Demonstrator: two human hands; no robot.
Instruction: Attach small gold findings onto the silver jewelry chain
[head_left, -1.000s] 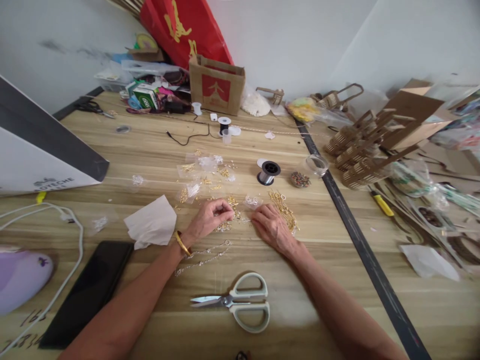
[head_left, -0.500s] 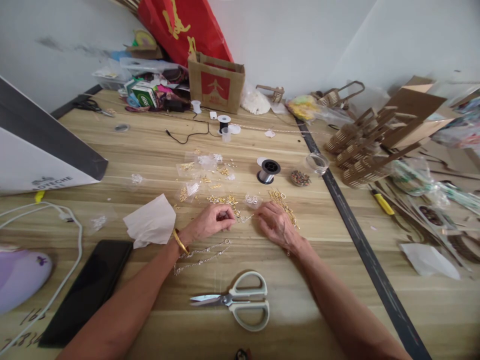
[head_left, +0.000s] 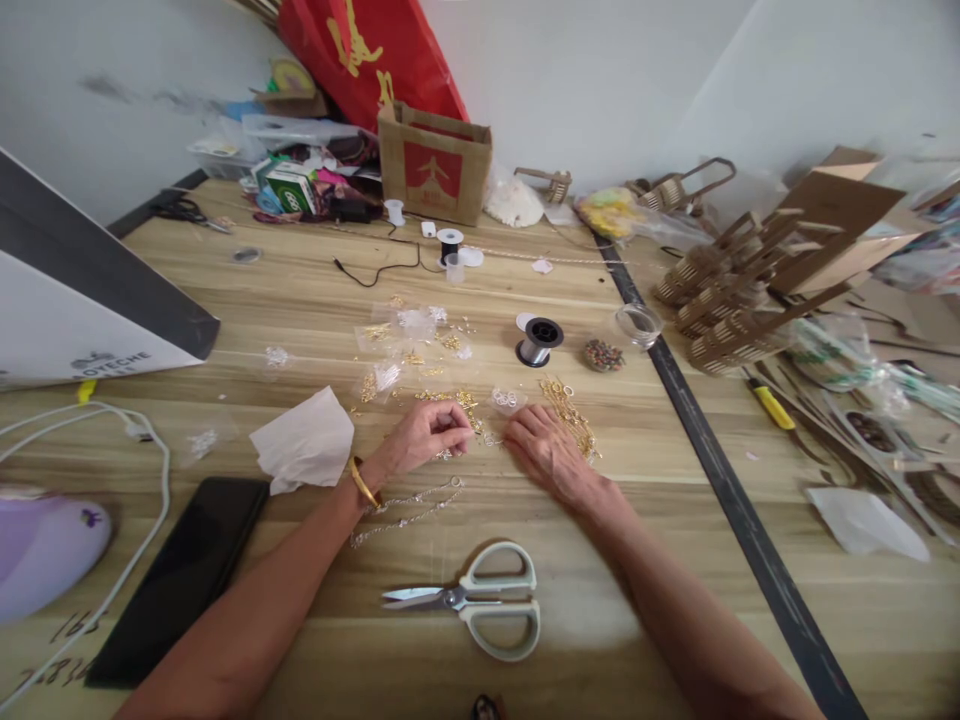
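My left hand (head_left: 420, 437), with a gold bangle on its wrist, rests on the wooden table with fingers curled in a pinch over small gold and silver jewellery findings (head_left: 457, 402); what it pinches is too small to name. My right hand (head_left: 544, 450) lies beside it, fingers bent down onto the table, fingertips near the same findings and next to a heap of gold chain (head_left: 574, 415). A thin silver chain (head_left: 409, 508) lies just below my left wrist. White-handled scissors (head_left: 484, 600) lie shut nearer to me.
A white tissue (head_left: 304, 440) and a black phone (head_left: 184, 575) lie to the left, with a white cable and a purple object. A spool of wire (head_left: 538, 341), a bead dish (head_left: 604, 354) and a glass jar (head_left: 637, 322) stand beyond. Bags, clutter and wooden baskets fill the back and right.
Both hands have stayed over the findings with only small finger movements; the right hand shifted slightly, and the view moved a little.
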